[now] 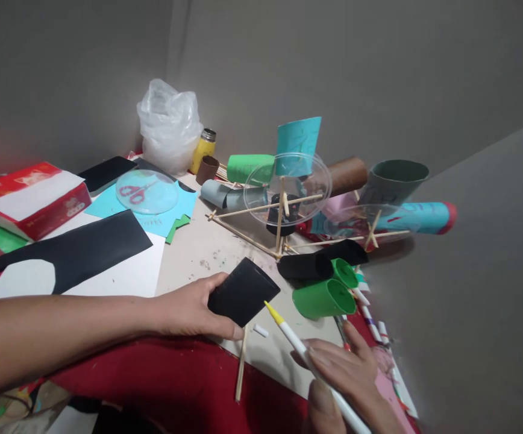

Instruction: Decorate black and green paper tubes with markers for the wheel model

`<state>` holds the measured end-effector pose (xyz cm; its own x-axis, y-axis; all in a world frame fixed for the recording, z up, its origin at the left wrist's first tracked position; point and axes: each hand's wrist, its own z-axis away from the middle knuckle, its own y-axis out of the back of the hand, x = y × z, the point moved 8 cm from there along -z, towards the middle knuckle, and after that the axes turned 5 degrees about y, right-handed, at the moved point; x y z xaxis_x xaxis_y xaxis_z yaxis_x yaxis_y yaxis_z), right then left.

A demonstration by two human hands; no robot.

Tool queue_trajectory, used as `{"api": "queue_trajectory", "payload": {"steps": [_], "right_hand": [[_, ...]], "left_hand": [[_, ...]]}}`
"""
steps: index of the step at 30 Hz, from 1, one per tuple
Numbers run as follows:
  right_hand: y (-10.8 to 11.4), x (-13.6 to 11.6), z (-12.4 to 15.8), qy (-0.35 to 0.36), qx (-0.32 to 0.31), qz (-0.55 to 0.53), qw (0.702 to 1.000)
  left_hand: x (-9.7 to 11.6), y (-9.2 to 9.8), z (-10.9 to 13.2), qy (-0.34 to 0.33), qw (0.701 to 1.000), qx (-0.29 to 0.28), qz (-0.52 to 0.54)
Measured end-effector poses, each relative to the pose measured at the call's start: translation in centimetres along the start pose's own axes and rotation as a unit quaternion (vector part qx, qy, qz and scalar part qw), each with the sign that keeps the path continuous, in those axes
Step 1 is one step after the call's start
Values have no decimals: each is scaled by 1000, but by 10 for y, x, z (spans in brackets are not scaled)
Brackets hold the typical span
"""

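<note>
My left hand (198,307) grips a black paper tube (242,293), tilted above the board. In my right hand (347,374) is a white marker (306,355) with a yellow tip, which points at the tube's right edge; whether it touches, I cannot tell. Under the tube, a small white cap (260,330) lies near thin wooden sticks (241,367). Right of the tube lie a green paper tube (316,301) and another black tube (304,266). Behind them stands a stick frame (247,236) with a clear plastic disc (261,193).
On the left are a red tissue box (58,211), black paper (108,247) and blue paper (153,223) under a clear lid with scissors (137,191). A plastic bag (171,132) and yellow bottle (204,150) stand at the back. Several markers (372,325) lie at the right edge.
</note>
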<state>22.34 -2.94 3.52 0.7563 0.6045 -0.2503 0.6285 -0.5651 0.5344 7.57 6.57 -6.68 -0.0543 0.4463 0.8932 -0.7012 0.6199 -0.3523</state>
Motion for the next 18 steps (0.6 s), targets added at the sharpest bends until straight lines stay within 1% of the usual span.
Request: {"api": "queue_trajectory", "payload": {"steps": [3, 6, 11, 18], "right_hand": [[-2, -3, 1, -5, -16, -7, 1000], [-7, -6, 0, -6, -33, -19, 999], [-7, -10, -3, -14, -21, 12, 1000], [-6, -9, -3, -17, -27, -9, 999]], "left_hand": [[-3, 1, 0, 18, 1000, 17, 1], [-2, 1, 1, 15, 999, 31, -12], [1, 0, 1, 6, 999, 36, -37], [3, -1, 2, -6, 998, 41, -45]]}}
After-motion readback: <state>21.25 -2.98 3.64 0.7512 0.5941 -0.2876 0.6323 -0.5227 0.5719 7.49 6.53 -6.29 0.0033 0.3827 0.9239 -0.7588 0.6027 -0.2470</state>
